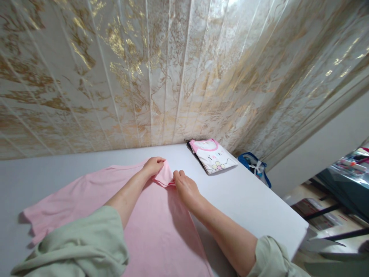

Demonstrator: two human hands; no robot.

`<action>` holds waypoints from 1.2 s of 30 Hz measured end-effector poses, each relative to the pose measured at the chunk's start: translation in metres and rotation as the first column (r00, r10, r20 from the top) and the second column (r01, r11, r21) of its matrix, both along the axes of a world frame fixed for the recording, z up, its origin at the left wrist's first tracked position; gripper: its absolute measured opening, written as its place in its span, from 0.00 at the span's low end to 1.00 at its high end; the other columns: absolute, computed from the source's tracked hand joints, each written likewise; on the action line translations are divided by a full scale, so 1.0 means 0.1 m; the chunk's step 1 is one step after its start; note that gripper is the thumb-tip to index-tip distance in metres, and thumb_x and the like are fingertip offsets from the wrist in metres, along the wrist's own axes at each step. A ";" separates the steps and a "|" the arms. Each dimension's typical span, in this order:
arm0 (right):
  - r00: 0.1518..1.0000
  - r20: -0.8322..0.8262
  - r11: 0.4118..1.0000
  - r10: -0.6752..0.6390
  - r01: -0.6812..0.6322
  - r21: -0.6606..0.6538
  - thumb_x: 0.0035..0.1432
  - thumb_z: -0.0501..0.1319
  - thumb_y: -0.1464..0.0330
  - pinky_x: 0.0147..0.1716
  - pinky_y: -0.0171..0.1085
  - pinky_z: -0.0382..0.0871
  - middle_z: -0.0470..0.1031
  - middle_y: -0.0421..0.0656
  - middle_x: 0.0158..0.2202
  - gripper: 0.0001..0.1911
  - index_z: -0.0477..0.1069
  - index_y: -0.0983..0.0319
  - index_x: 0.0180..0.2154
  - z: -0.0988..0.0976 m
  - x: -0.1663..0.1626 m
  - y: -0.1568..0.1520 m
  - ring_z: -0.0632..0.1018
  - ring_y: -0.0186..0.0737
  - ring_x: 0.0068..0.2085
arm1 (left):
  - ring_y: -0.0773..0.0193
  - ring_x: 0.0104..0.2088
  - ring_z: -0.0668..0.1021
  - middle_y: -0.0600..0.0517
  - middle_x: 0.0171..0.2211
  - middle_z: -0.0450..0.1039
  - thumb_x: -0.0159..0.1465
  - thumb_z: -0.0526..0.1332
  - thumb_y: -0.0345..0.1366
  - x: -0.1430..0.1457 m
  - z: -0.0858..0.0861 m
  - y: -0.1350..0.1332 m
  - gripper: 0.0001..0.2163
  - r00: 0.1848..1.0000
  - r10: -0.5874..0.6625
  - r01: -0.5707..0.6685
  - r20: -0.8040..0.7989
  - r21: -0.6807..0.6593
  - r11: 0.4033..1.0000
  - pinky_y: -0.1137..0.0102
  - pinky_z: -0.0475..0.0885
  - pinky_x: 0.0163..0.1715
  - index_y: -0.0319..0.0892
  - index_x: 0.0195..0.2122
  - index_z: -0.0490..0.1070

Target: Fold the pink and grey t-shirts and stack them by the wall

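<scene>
A pink garment (150, 223) lies spread flat over the white table (253, 200). My left hand (153, 166) is closed on the garment's far right corner, a small folded flap of pink cloth. My right hand (186, 186) pinches the same flap from the right side, fingers pressed together on the fabric. Both forearms reach out over the garment, with pale green sleeves pushed up near the elbows.
A folded white shirt (213, 156) with pink collar trim and a flower print lies at the table's far right by the gold-patterned wall. A blue bag (255, 165) sits just beyond the table edge. Floor clutter and furniture show at the right.
</scene>
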State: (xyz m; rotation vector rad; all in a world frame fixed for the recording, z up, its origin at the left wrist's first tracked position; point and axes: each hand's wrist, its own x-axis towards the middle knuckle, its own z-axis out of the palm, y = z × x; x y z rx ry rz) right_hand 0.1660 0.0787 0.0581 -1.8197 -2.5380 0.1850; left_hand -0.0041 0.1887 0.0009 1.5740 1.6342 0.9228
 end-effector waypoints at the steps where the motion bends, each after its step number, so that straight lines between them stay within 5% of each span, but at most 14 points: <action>1: 1.000 0.008 1.000 0.017 -0.017 0.010 0.63 0.52 0.77 0.26 0.34 0.56 0.70 0.46 0.44 0.09 0.64 0.60 0.44 -0.02 0.00 -0.02 0.76 0.38 0.36 | 0.62 0.35 0.80 0.50 0.37 0.82 0.52 0.60 0.30 0.00 0.01 -0.01 0.15 1.000 -0.001 0.001 0.014 -0.001 1.000 0.73 0.71 0.34 0.41 0.40 0.80; 6: 0.992 -0.010 0.986 0.123 -0.122 0.113 0.63 0.55 0.72 0.25 0.34 0.53 0.69 0.42 0.42 0.05 0.66 0.58 0.41 -0.22 0.14 -0.09 0.74 0.37 0.38 | 0.62 0.30 0.79 0.47 0.34 0.82 0.51 0.60 0.31 0.00 0.04 -0.04 0.17 0.996 -0.011 0.013 0.090 -0.020 1.000 0.71 0.70 0.29 0.37 0.42 0.79; 12: 0.987 -0.126 0.980 0.097 -0.073 0.185 0.65 0.52 0.72 0.29 0.33 0.56 0.68 0.41 0.41 0.08 0.68 0.57 0.40 -0.39 0.25 -0.12 0.72 0.34 0.36 | 0.61 0.32 0.79 0.47 0.35 0.81 0.51 0.61 0.34 -0.05 0.10 -0.08 0.18 0.986 -0.066 0.070 0.155 -0.020 0.997 0.71 0.72 0.30 0.37 0.42 0.79; 23: 0.973 -0.202 0.983 0.115 -0.081 0.167 0.64 0.53 0.71 0.27 0.32 0.54 0.68 0.39 0.44 0.08 0.67 0.55 0.43 -0.39 0.25 -0.13 0.73 0.34 0.37 | 0.66 0.24 0.70 0.58 0.21 0.70 0.51 0.59 0.32 -0.05 0.01 -0.09 0.26 0.990 -0.114 0.122 -0.078 0.099 0.988 0.73 0.65 0.28 0.41 0.54 0.73; 31: 0.959 -0.251 0.985 0.132 -0.100 0.139 0.62 0.53 0.74 0.29 0.31 0.57 0.68 0.39 0.45 0.12 0.68 0.55 0.43 -0.38 0.28 -0.15 0.73 0.32 0.37 | 0.65 0.31 0.75 0.55 0.27 0.73 0.59 0.53 0.32 -0.04 0.01 -0.08 0.22 0.980 -0.060 0.093 -0.188 0.172 0.981 0.73 0.70 0.37 0.41 0.54 0.71; 36: 0.957 -0.244 0.980 0.158 -0.121 0.160 0.63 0.53 0.72 0.29 0.31 0.57 0.69 0.38 0.45 0.12 0.71 0.54 0.44 -0.37 0.29 -0.15 0.73 0.31 0.34 | 0.62 0.39 0.76 0.50 0.39 0.75 0.61 0.54 0.33 0.01 0.01 -0.13 0.17 0.951 -0.067 0.132 -0.303 0.199 0.971 0.70 0.70 0.44 0.44 0.50 0.73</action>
